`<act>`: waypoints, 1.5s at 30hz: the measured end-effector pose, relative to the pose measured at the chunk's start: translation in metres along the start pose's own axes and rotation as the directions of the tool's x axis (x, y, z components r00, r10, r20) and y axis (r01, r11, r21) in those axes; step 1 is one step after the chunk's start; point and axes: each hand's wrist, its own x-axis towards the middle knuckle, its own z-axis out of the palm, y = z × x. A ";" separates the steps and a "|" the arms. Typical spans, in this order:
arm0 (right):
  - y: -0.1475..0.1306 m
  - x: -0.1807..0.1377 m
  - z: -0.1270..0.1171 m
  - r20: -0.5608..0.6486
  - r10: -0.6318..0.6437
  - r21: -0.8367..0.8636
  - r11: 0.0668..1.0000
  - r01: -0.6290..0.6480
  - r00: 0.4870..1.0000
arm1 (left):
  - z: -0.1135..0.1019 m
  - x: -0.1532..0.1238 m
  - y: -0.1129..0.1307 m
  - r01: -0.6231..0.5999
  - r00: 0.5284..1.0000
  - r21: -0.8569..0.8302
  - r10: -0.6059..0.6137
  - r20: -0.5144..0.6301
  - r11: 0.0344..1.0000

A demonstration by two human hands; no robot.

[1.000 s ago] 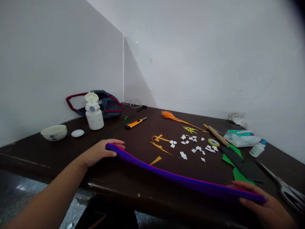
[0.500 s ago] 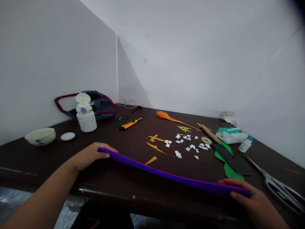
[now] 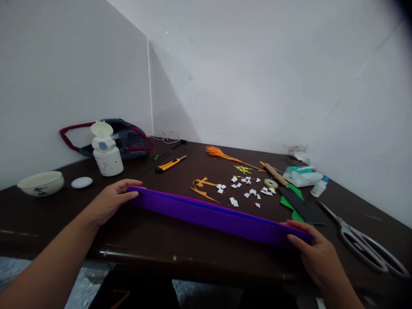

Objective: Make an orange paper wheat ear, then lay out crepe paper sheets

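Observation:
A long stack of coloured paper strips [image 3: 206,217], purple on the near face with blue and magenta edges showing on top, stretches between my hands above the table's front part. My left hand [image 3: 114,198] pinches its left end between thumb and fingers. At the other end my right hand [image 3: 310,243] grips with the thumb in front and fingers behind. The strips lie nearly straight, slanting down to the right. Past them are orange paper scraps [image 3: 204,189] and several small white paper pieces [image 3: 234,201].
Scissors [image 3: 357,240] lie right, beside a black piece [image 3: 301,204] on green paper [image 3: 286,204]. Behind are a glue bottle [image 3: 320,187], tissue pack [image 3: 302,176], tape roll [image 3: 271,183] and orange paper tassel [image 3: 222,153]. Left are a cutter [image 3: 170,164], bottle [image 3: 108,161] and bowl [image 3: 41,183].
The sagging strips have become straighter and turned so more of the purple face shows. My right hand has moved left and up, and my left hand slightly left and up; the view has shifted slightly.

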 end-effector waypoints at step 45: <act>-0.005 -0.012 -0.007 -0.077 -0.038 0.247 0.967 0.056 0.996 | 0.133 -0.053 0.071 -0.491 0.870 0.833 0.102 0.482 0.254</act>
